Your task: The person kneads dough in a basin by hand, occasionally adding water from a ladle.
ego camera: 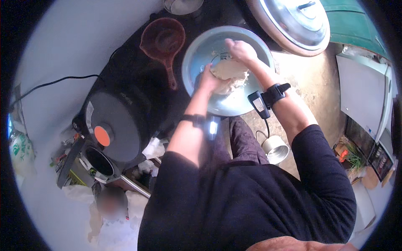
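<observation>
A round, shiny metal basin [204, 47] lies before me, with a pale lump of dough [230, 70] inside it. Crumbly bits cling to the dough's near and right side. My left hand [209, 79] grips the dough's left edge, thumb up; its other fingers are partly hidden. Over the far side of the dough is my right hand [242, 50], fingers curled and somewhat blurred. Whether any dough is inside that hand is not visible. Both forearms wear dark straps with small devices.
A reddish plastic dipper [162, 39] rests on the dark tabletop [132, 75] left of the basin. Nearer sits a dark lid [124, 138] with an orange-topped knob. A domed metal lid [292, 26] covers a large vessel at upper right. A pale metal pot [275, 150] stands on the floor.
</observation>
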### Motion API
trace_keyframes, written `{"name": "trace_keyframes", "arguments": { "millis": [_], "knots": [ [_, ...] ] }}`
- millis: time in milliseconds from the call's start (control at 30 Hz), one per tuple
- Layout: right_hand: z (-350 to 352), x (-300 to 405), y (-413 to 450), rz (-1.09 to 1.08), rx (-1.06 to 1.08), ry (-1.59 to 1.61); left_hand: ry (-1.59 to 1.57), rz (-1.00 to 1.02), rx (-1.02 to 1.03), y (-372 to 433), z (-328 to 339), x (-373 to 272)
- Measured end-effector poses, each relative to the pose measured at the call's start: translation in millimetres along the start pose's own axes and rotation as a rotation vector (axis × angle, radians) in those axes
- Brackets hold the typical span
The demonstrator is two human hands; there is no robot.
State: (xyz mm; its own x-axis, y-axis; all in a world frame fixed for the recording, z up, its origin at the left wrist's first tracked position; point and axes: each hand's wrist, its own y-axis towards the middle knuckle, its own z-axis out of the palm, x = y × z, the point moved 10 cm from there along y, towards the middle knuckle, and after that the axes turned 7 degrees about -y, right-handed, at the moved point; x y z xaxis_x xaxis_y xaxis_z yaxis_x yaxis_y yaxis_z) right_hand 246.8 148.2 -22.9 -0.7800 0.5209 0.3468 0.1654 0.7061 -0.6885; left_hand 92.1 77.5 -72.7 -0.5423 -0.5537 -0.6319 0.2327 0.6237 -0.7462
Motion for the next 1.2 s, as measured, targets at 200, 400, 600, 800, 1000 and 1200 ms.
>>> {"name": "trace_keyframes", "arguments": {
  "millis": [200, 400, 600, 800, 1000, 1200],
  "knots": [
    [28.2, -36.6, -82.0, -0.111, -0.712, 0.091, 0.079, 0.210, 0.051, -53.3, 4.5, -27.3],
    [59.3, 5.2, -60.0, -0.208, -0.767, 0.110, 0.536, 0.286, -0.140, -11.3, -26.0, -33.1],
    [47.2, 9.3, -17.8, 0.002, -0.649, -0.158, 0.537, 0.068, -0.087, 24.7, -30.5, -32.6],
    [45.7, 7.9, 13.2, 0.173, -0.206, -0.256, 0.558, -0.026, -0.050, 38.9, -28.3, -34.1],
    [42.6, 22.6, 10.7, 0.087, -0.176, -0.265, 0.468, -0.008, -0.211, 35.6, -44.4, -36.1],
    [54.5, 2.7, -0.7, -0.231, -0.028, -0.054, 0.428, -0.038, -0.286, 18.2, -49.2, -32.0]
  ]
}}
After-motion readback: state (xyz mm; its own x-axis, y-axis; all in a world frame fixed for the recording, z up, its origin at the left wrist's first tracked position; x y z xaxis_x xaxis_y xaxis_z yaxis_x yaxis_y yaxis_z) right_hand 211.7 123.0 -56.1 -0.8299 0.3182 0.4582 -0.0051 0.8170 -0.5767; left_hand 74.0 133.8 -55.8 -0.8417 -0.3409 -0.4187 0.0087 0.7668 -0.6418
